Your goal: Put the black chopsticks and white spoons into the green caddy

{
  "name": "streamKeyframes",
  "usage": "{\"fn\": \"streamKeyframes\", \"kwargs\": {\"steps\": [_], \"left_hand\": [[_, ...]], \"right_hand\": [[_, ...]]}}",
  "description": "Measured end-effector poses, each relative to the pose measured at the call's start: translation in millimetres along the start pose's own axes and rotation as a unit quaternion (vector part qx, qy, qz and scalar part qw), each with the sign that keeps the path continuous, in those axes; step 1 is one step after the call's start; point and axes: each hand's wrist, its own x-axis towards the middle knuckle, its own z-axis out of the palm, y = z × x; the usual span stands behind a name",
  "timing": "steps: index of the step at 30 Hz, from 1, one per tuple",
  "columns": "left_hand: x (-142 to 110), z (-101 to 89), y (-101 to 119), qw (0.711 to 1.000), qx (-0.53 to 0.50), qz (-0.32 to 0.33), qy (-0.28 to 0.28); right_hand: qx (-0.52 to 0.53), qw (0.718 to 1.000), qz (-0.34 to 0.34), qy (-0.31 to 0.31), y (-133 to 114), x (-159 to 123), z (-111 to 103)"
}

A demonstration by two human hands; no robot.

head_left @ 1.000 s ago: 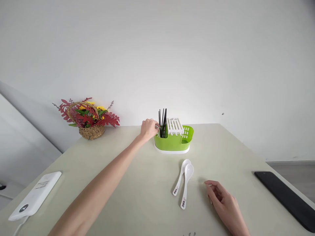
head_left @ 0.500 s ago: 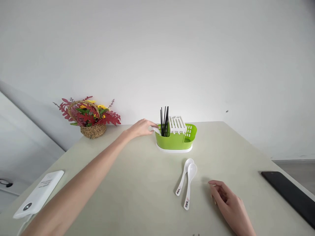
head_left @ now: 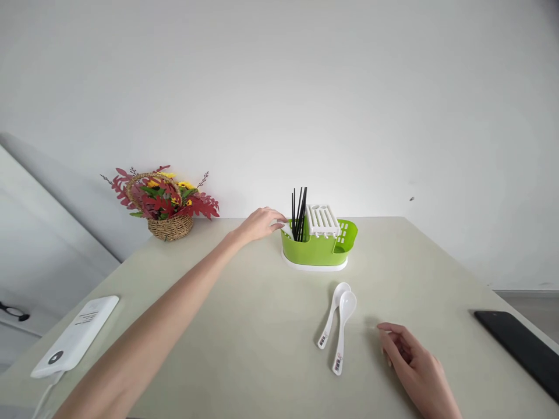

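My left hand (head_left: pixel 264 224) reaches to the left end of a green cutlery holder (head_left: pixel 314 253). Its thumb and fingers pinch the end of a white spoon (head_left: pixel 287 230) that slants down inside the rim; the lower part is hidden. Several black chopsticks (head_left: pixel 299 218) stand upright beside it in the same end compartment. In front of the holder lie two white spoons, a rear one (head_left: pixel 332 308) and a front one (head_left: pixel 343 326), bowls partly overlapping. To their right, my right hand (head_left: pixel 413 364) rests on the table, fingers loosely curled and holding nothing.
A white slatted rack (head_left: pixel 323 220) sits over the holder's middle. A wicker basket of artificial flowers (head_left: pixel 170 227) stands by the wall at the back left. At the left edge lies a white power bank (head_left: pixel 78 334) with a cable; a black phone (head_left: pixel 519 346) lies at the right.
The spoon in my left hand has sunk further into the holder, its end now close to the rim. My right hand stays curled; the view has shifted slightly.
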Motion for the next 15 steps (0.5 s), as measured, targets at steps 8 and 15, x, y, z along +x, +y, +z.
{"fn": "streamKeyframes", "kwargs": {"steps": [8, 15], "left_hand": [[-11, 8.2, 10, 0.993, 0.092, 0.031, 0.063], [-45, 9.0, 49, 0.977, 0.045, -0.02, 0.209]], "right_hand": [[-0.006, 1.0, 0.011, -0.007, 5, 2, 2], [0.006, 1.0, 0.013, -0.002, 2, -2, 3]]}}
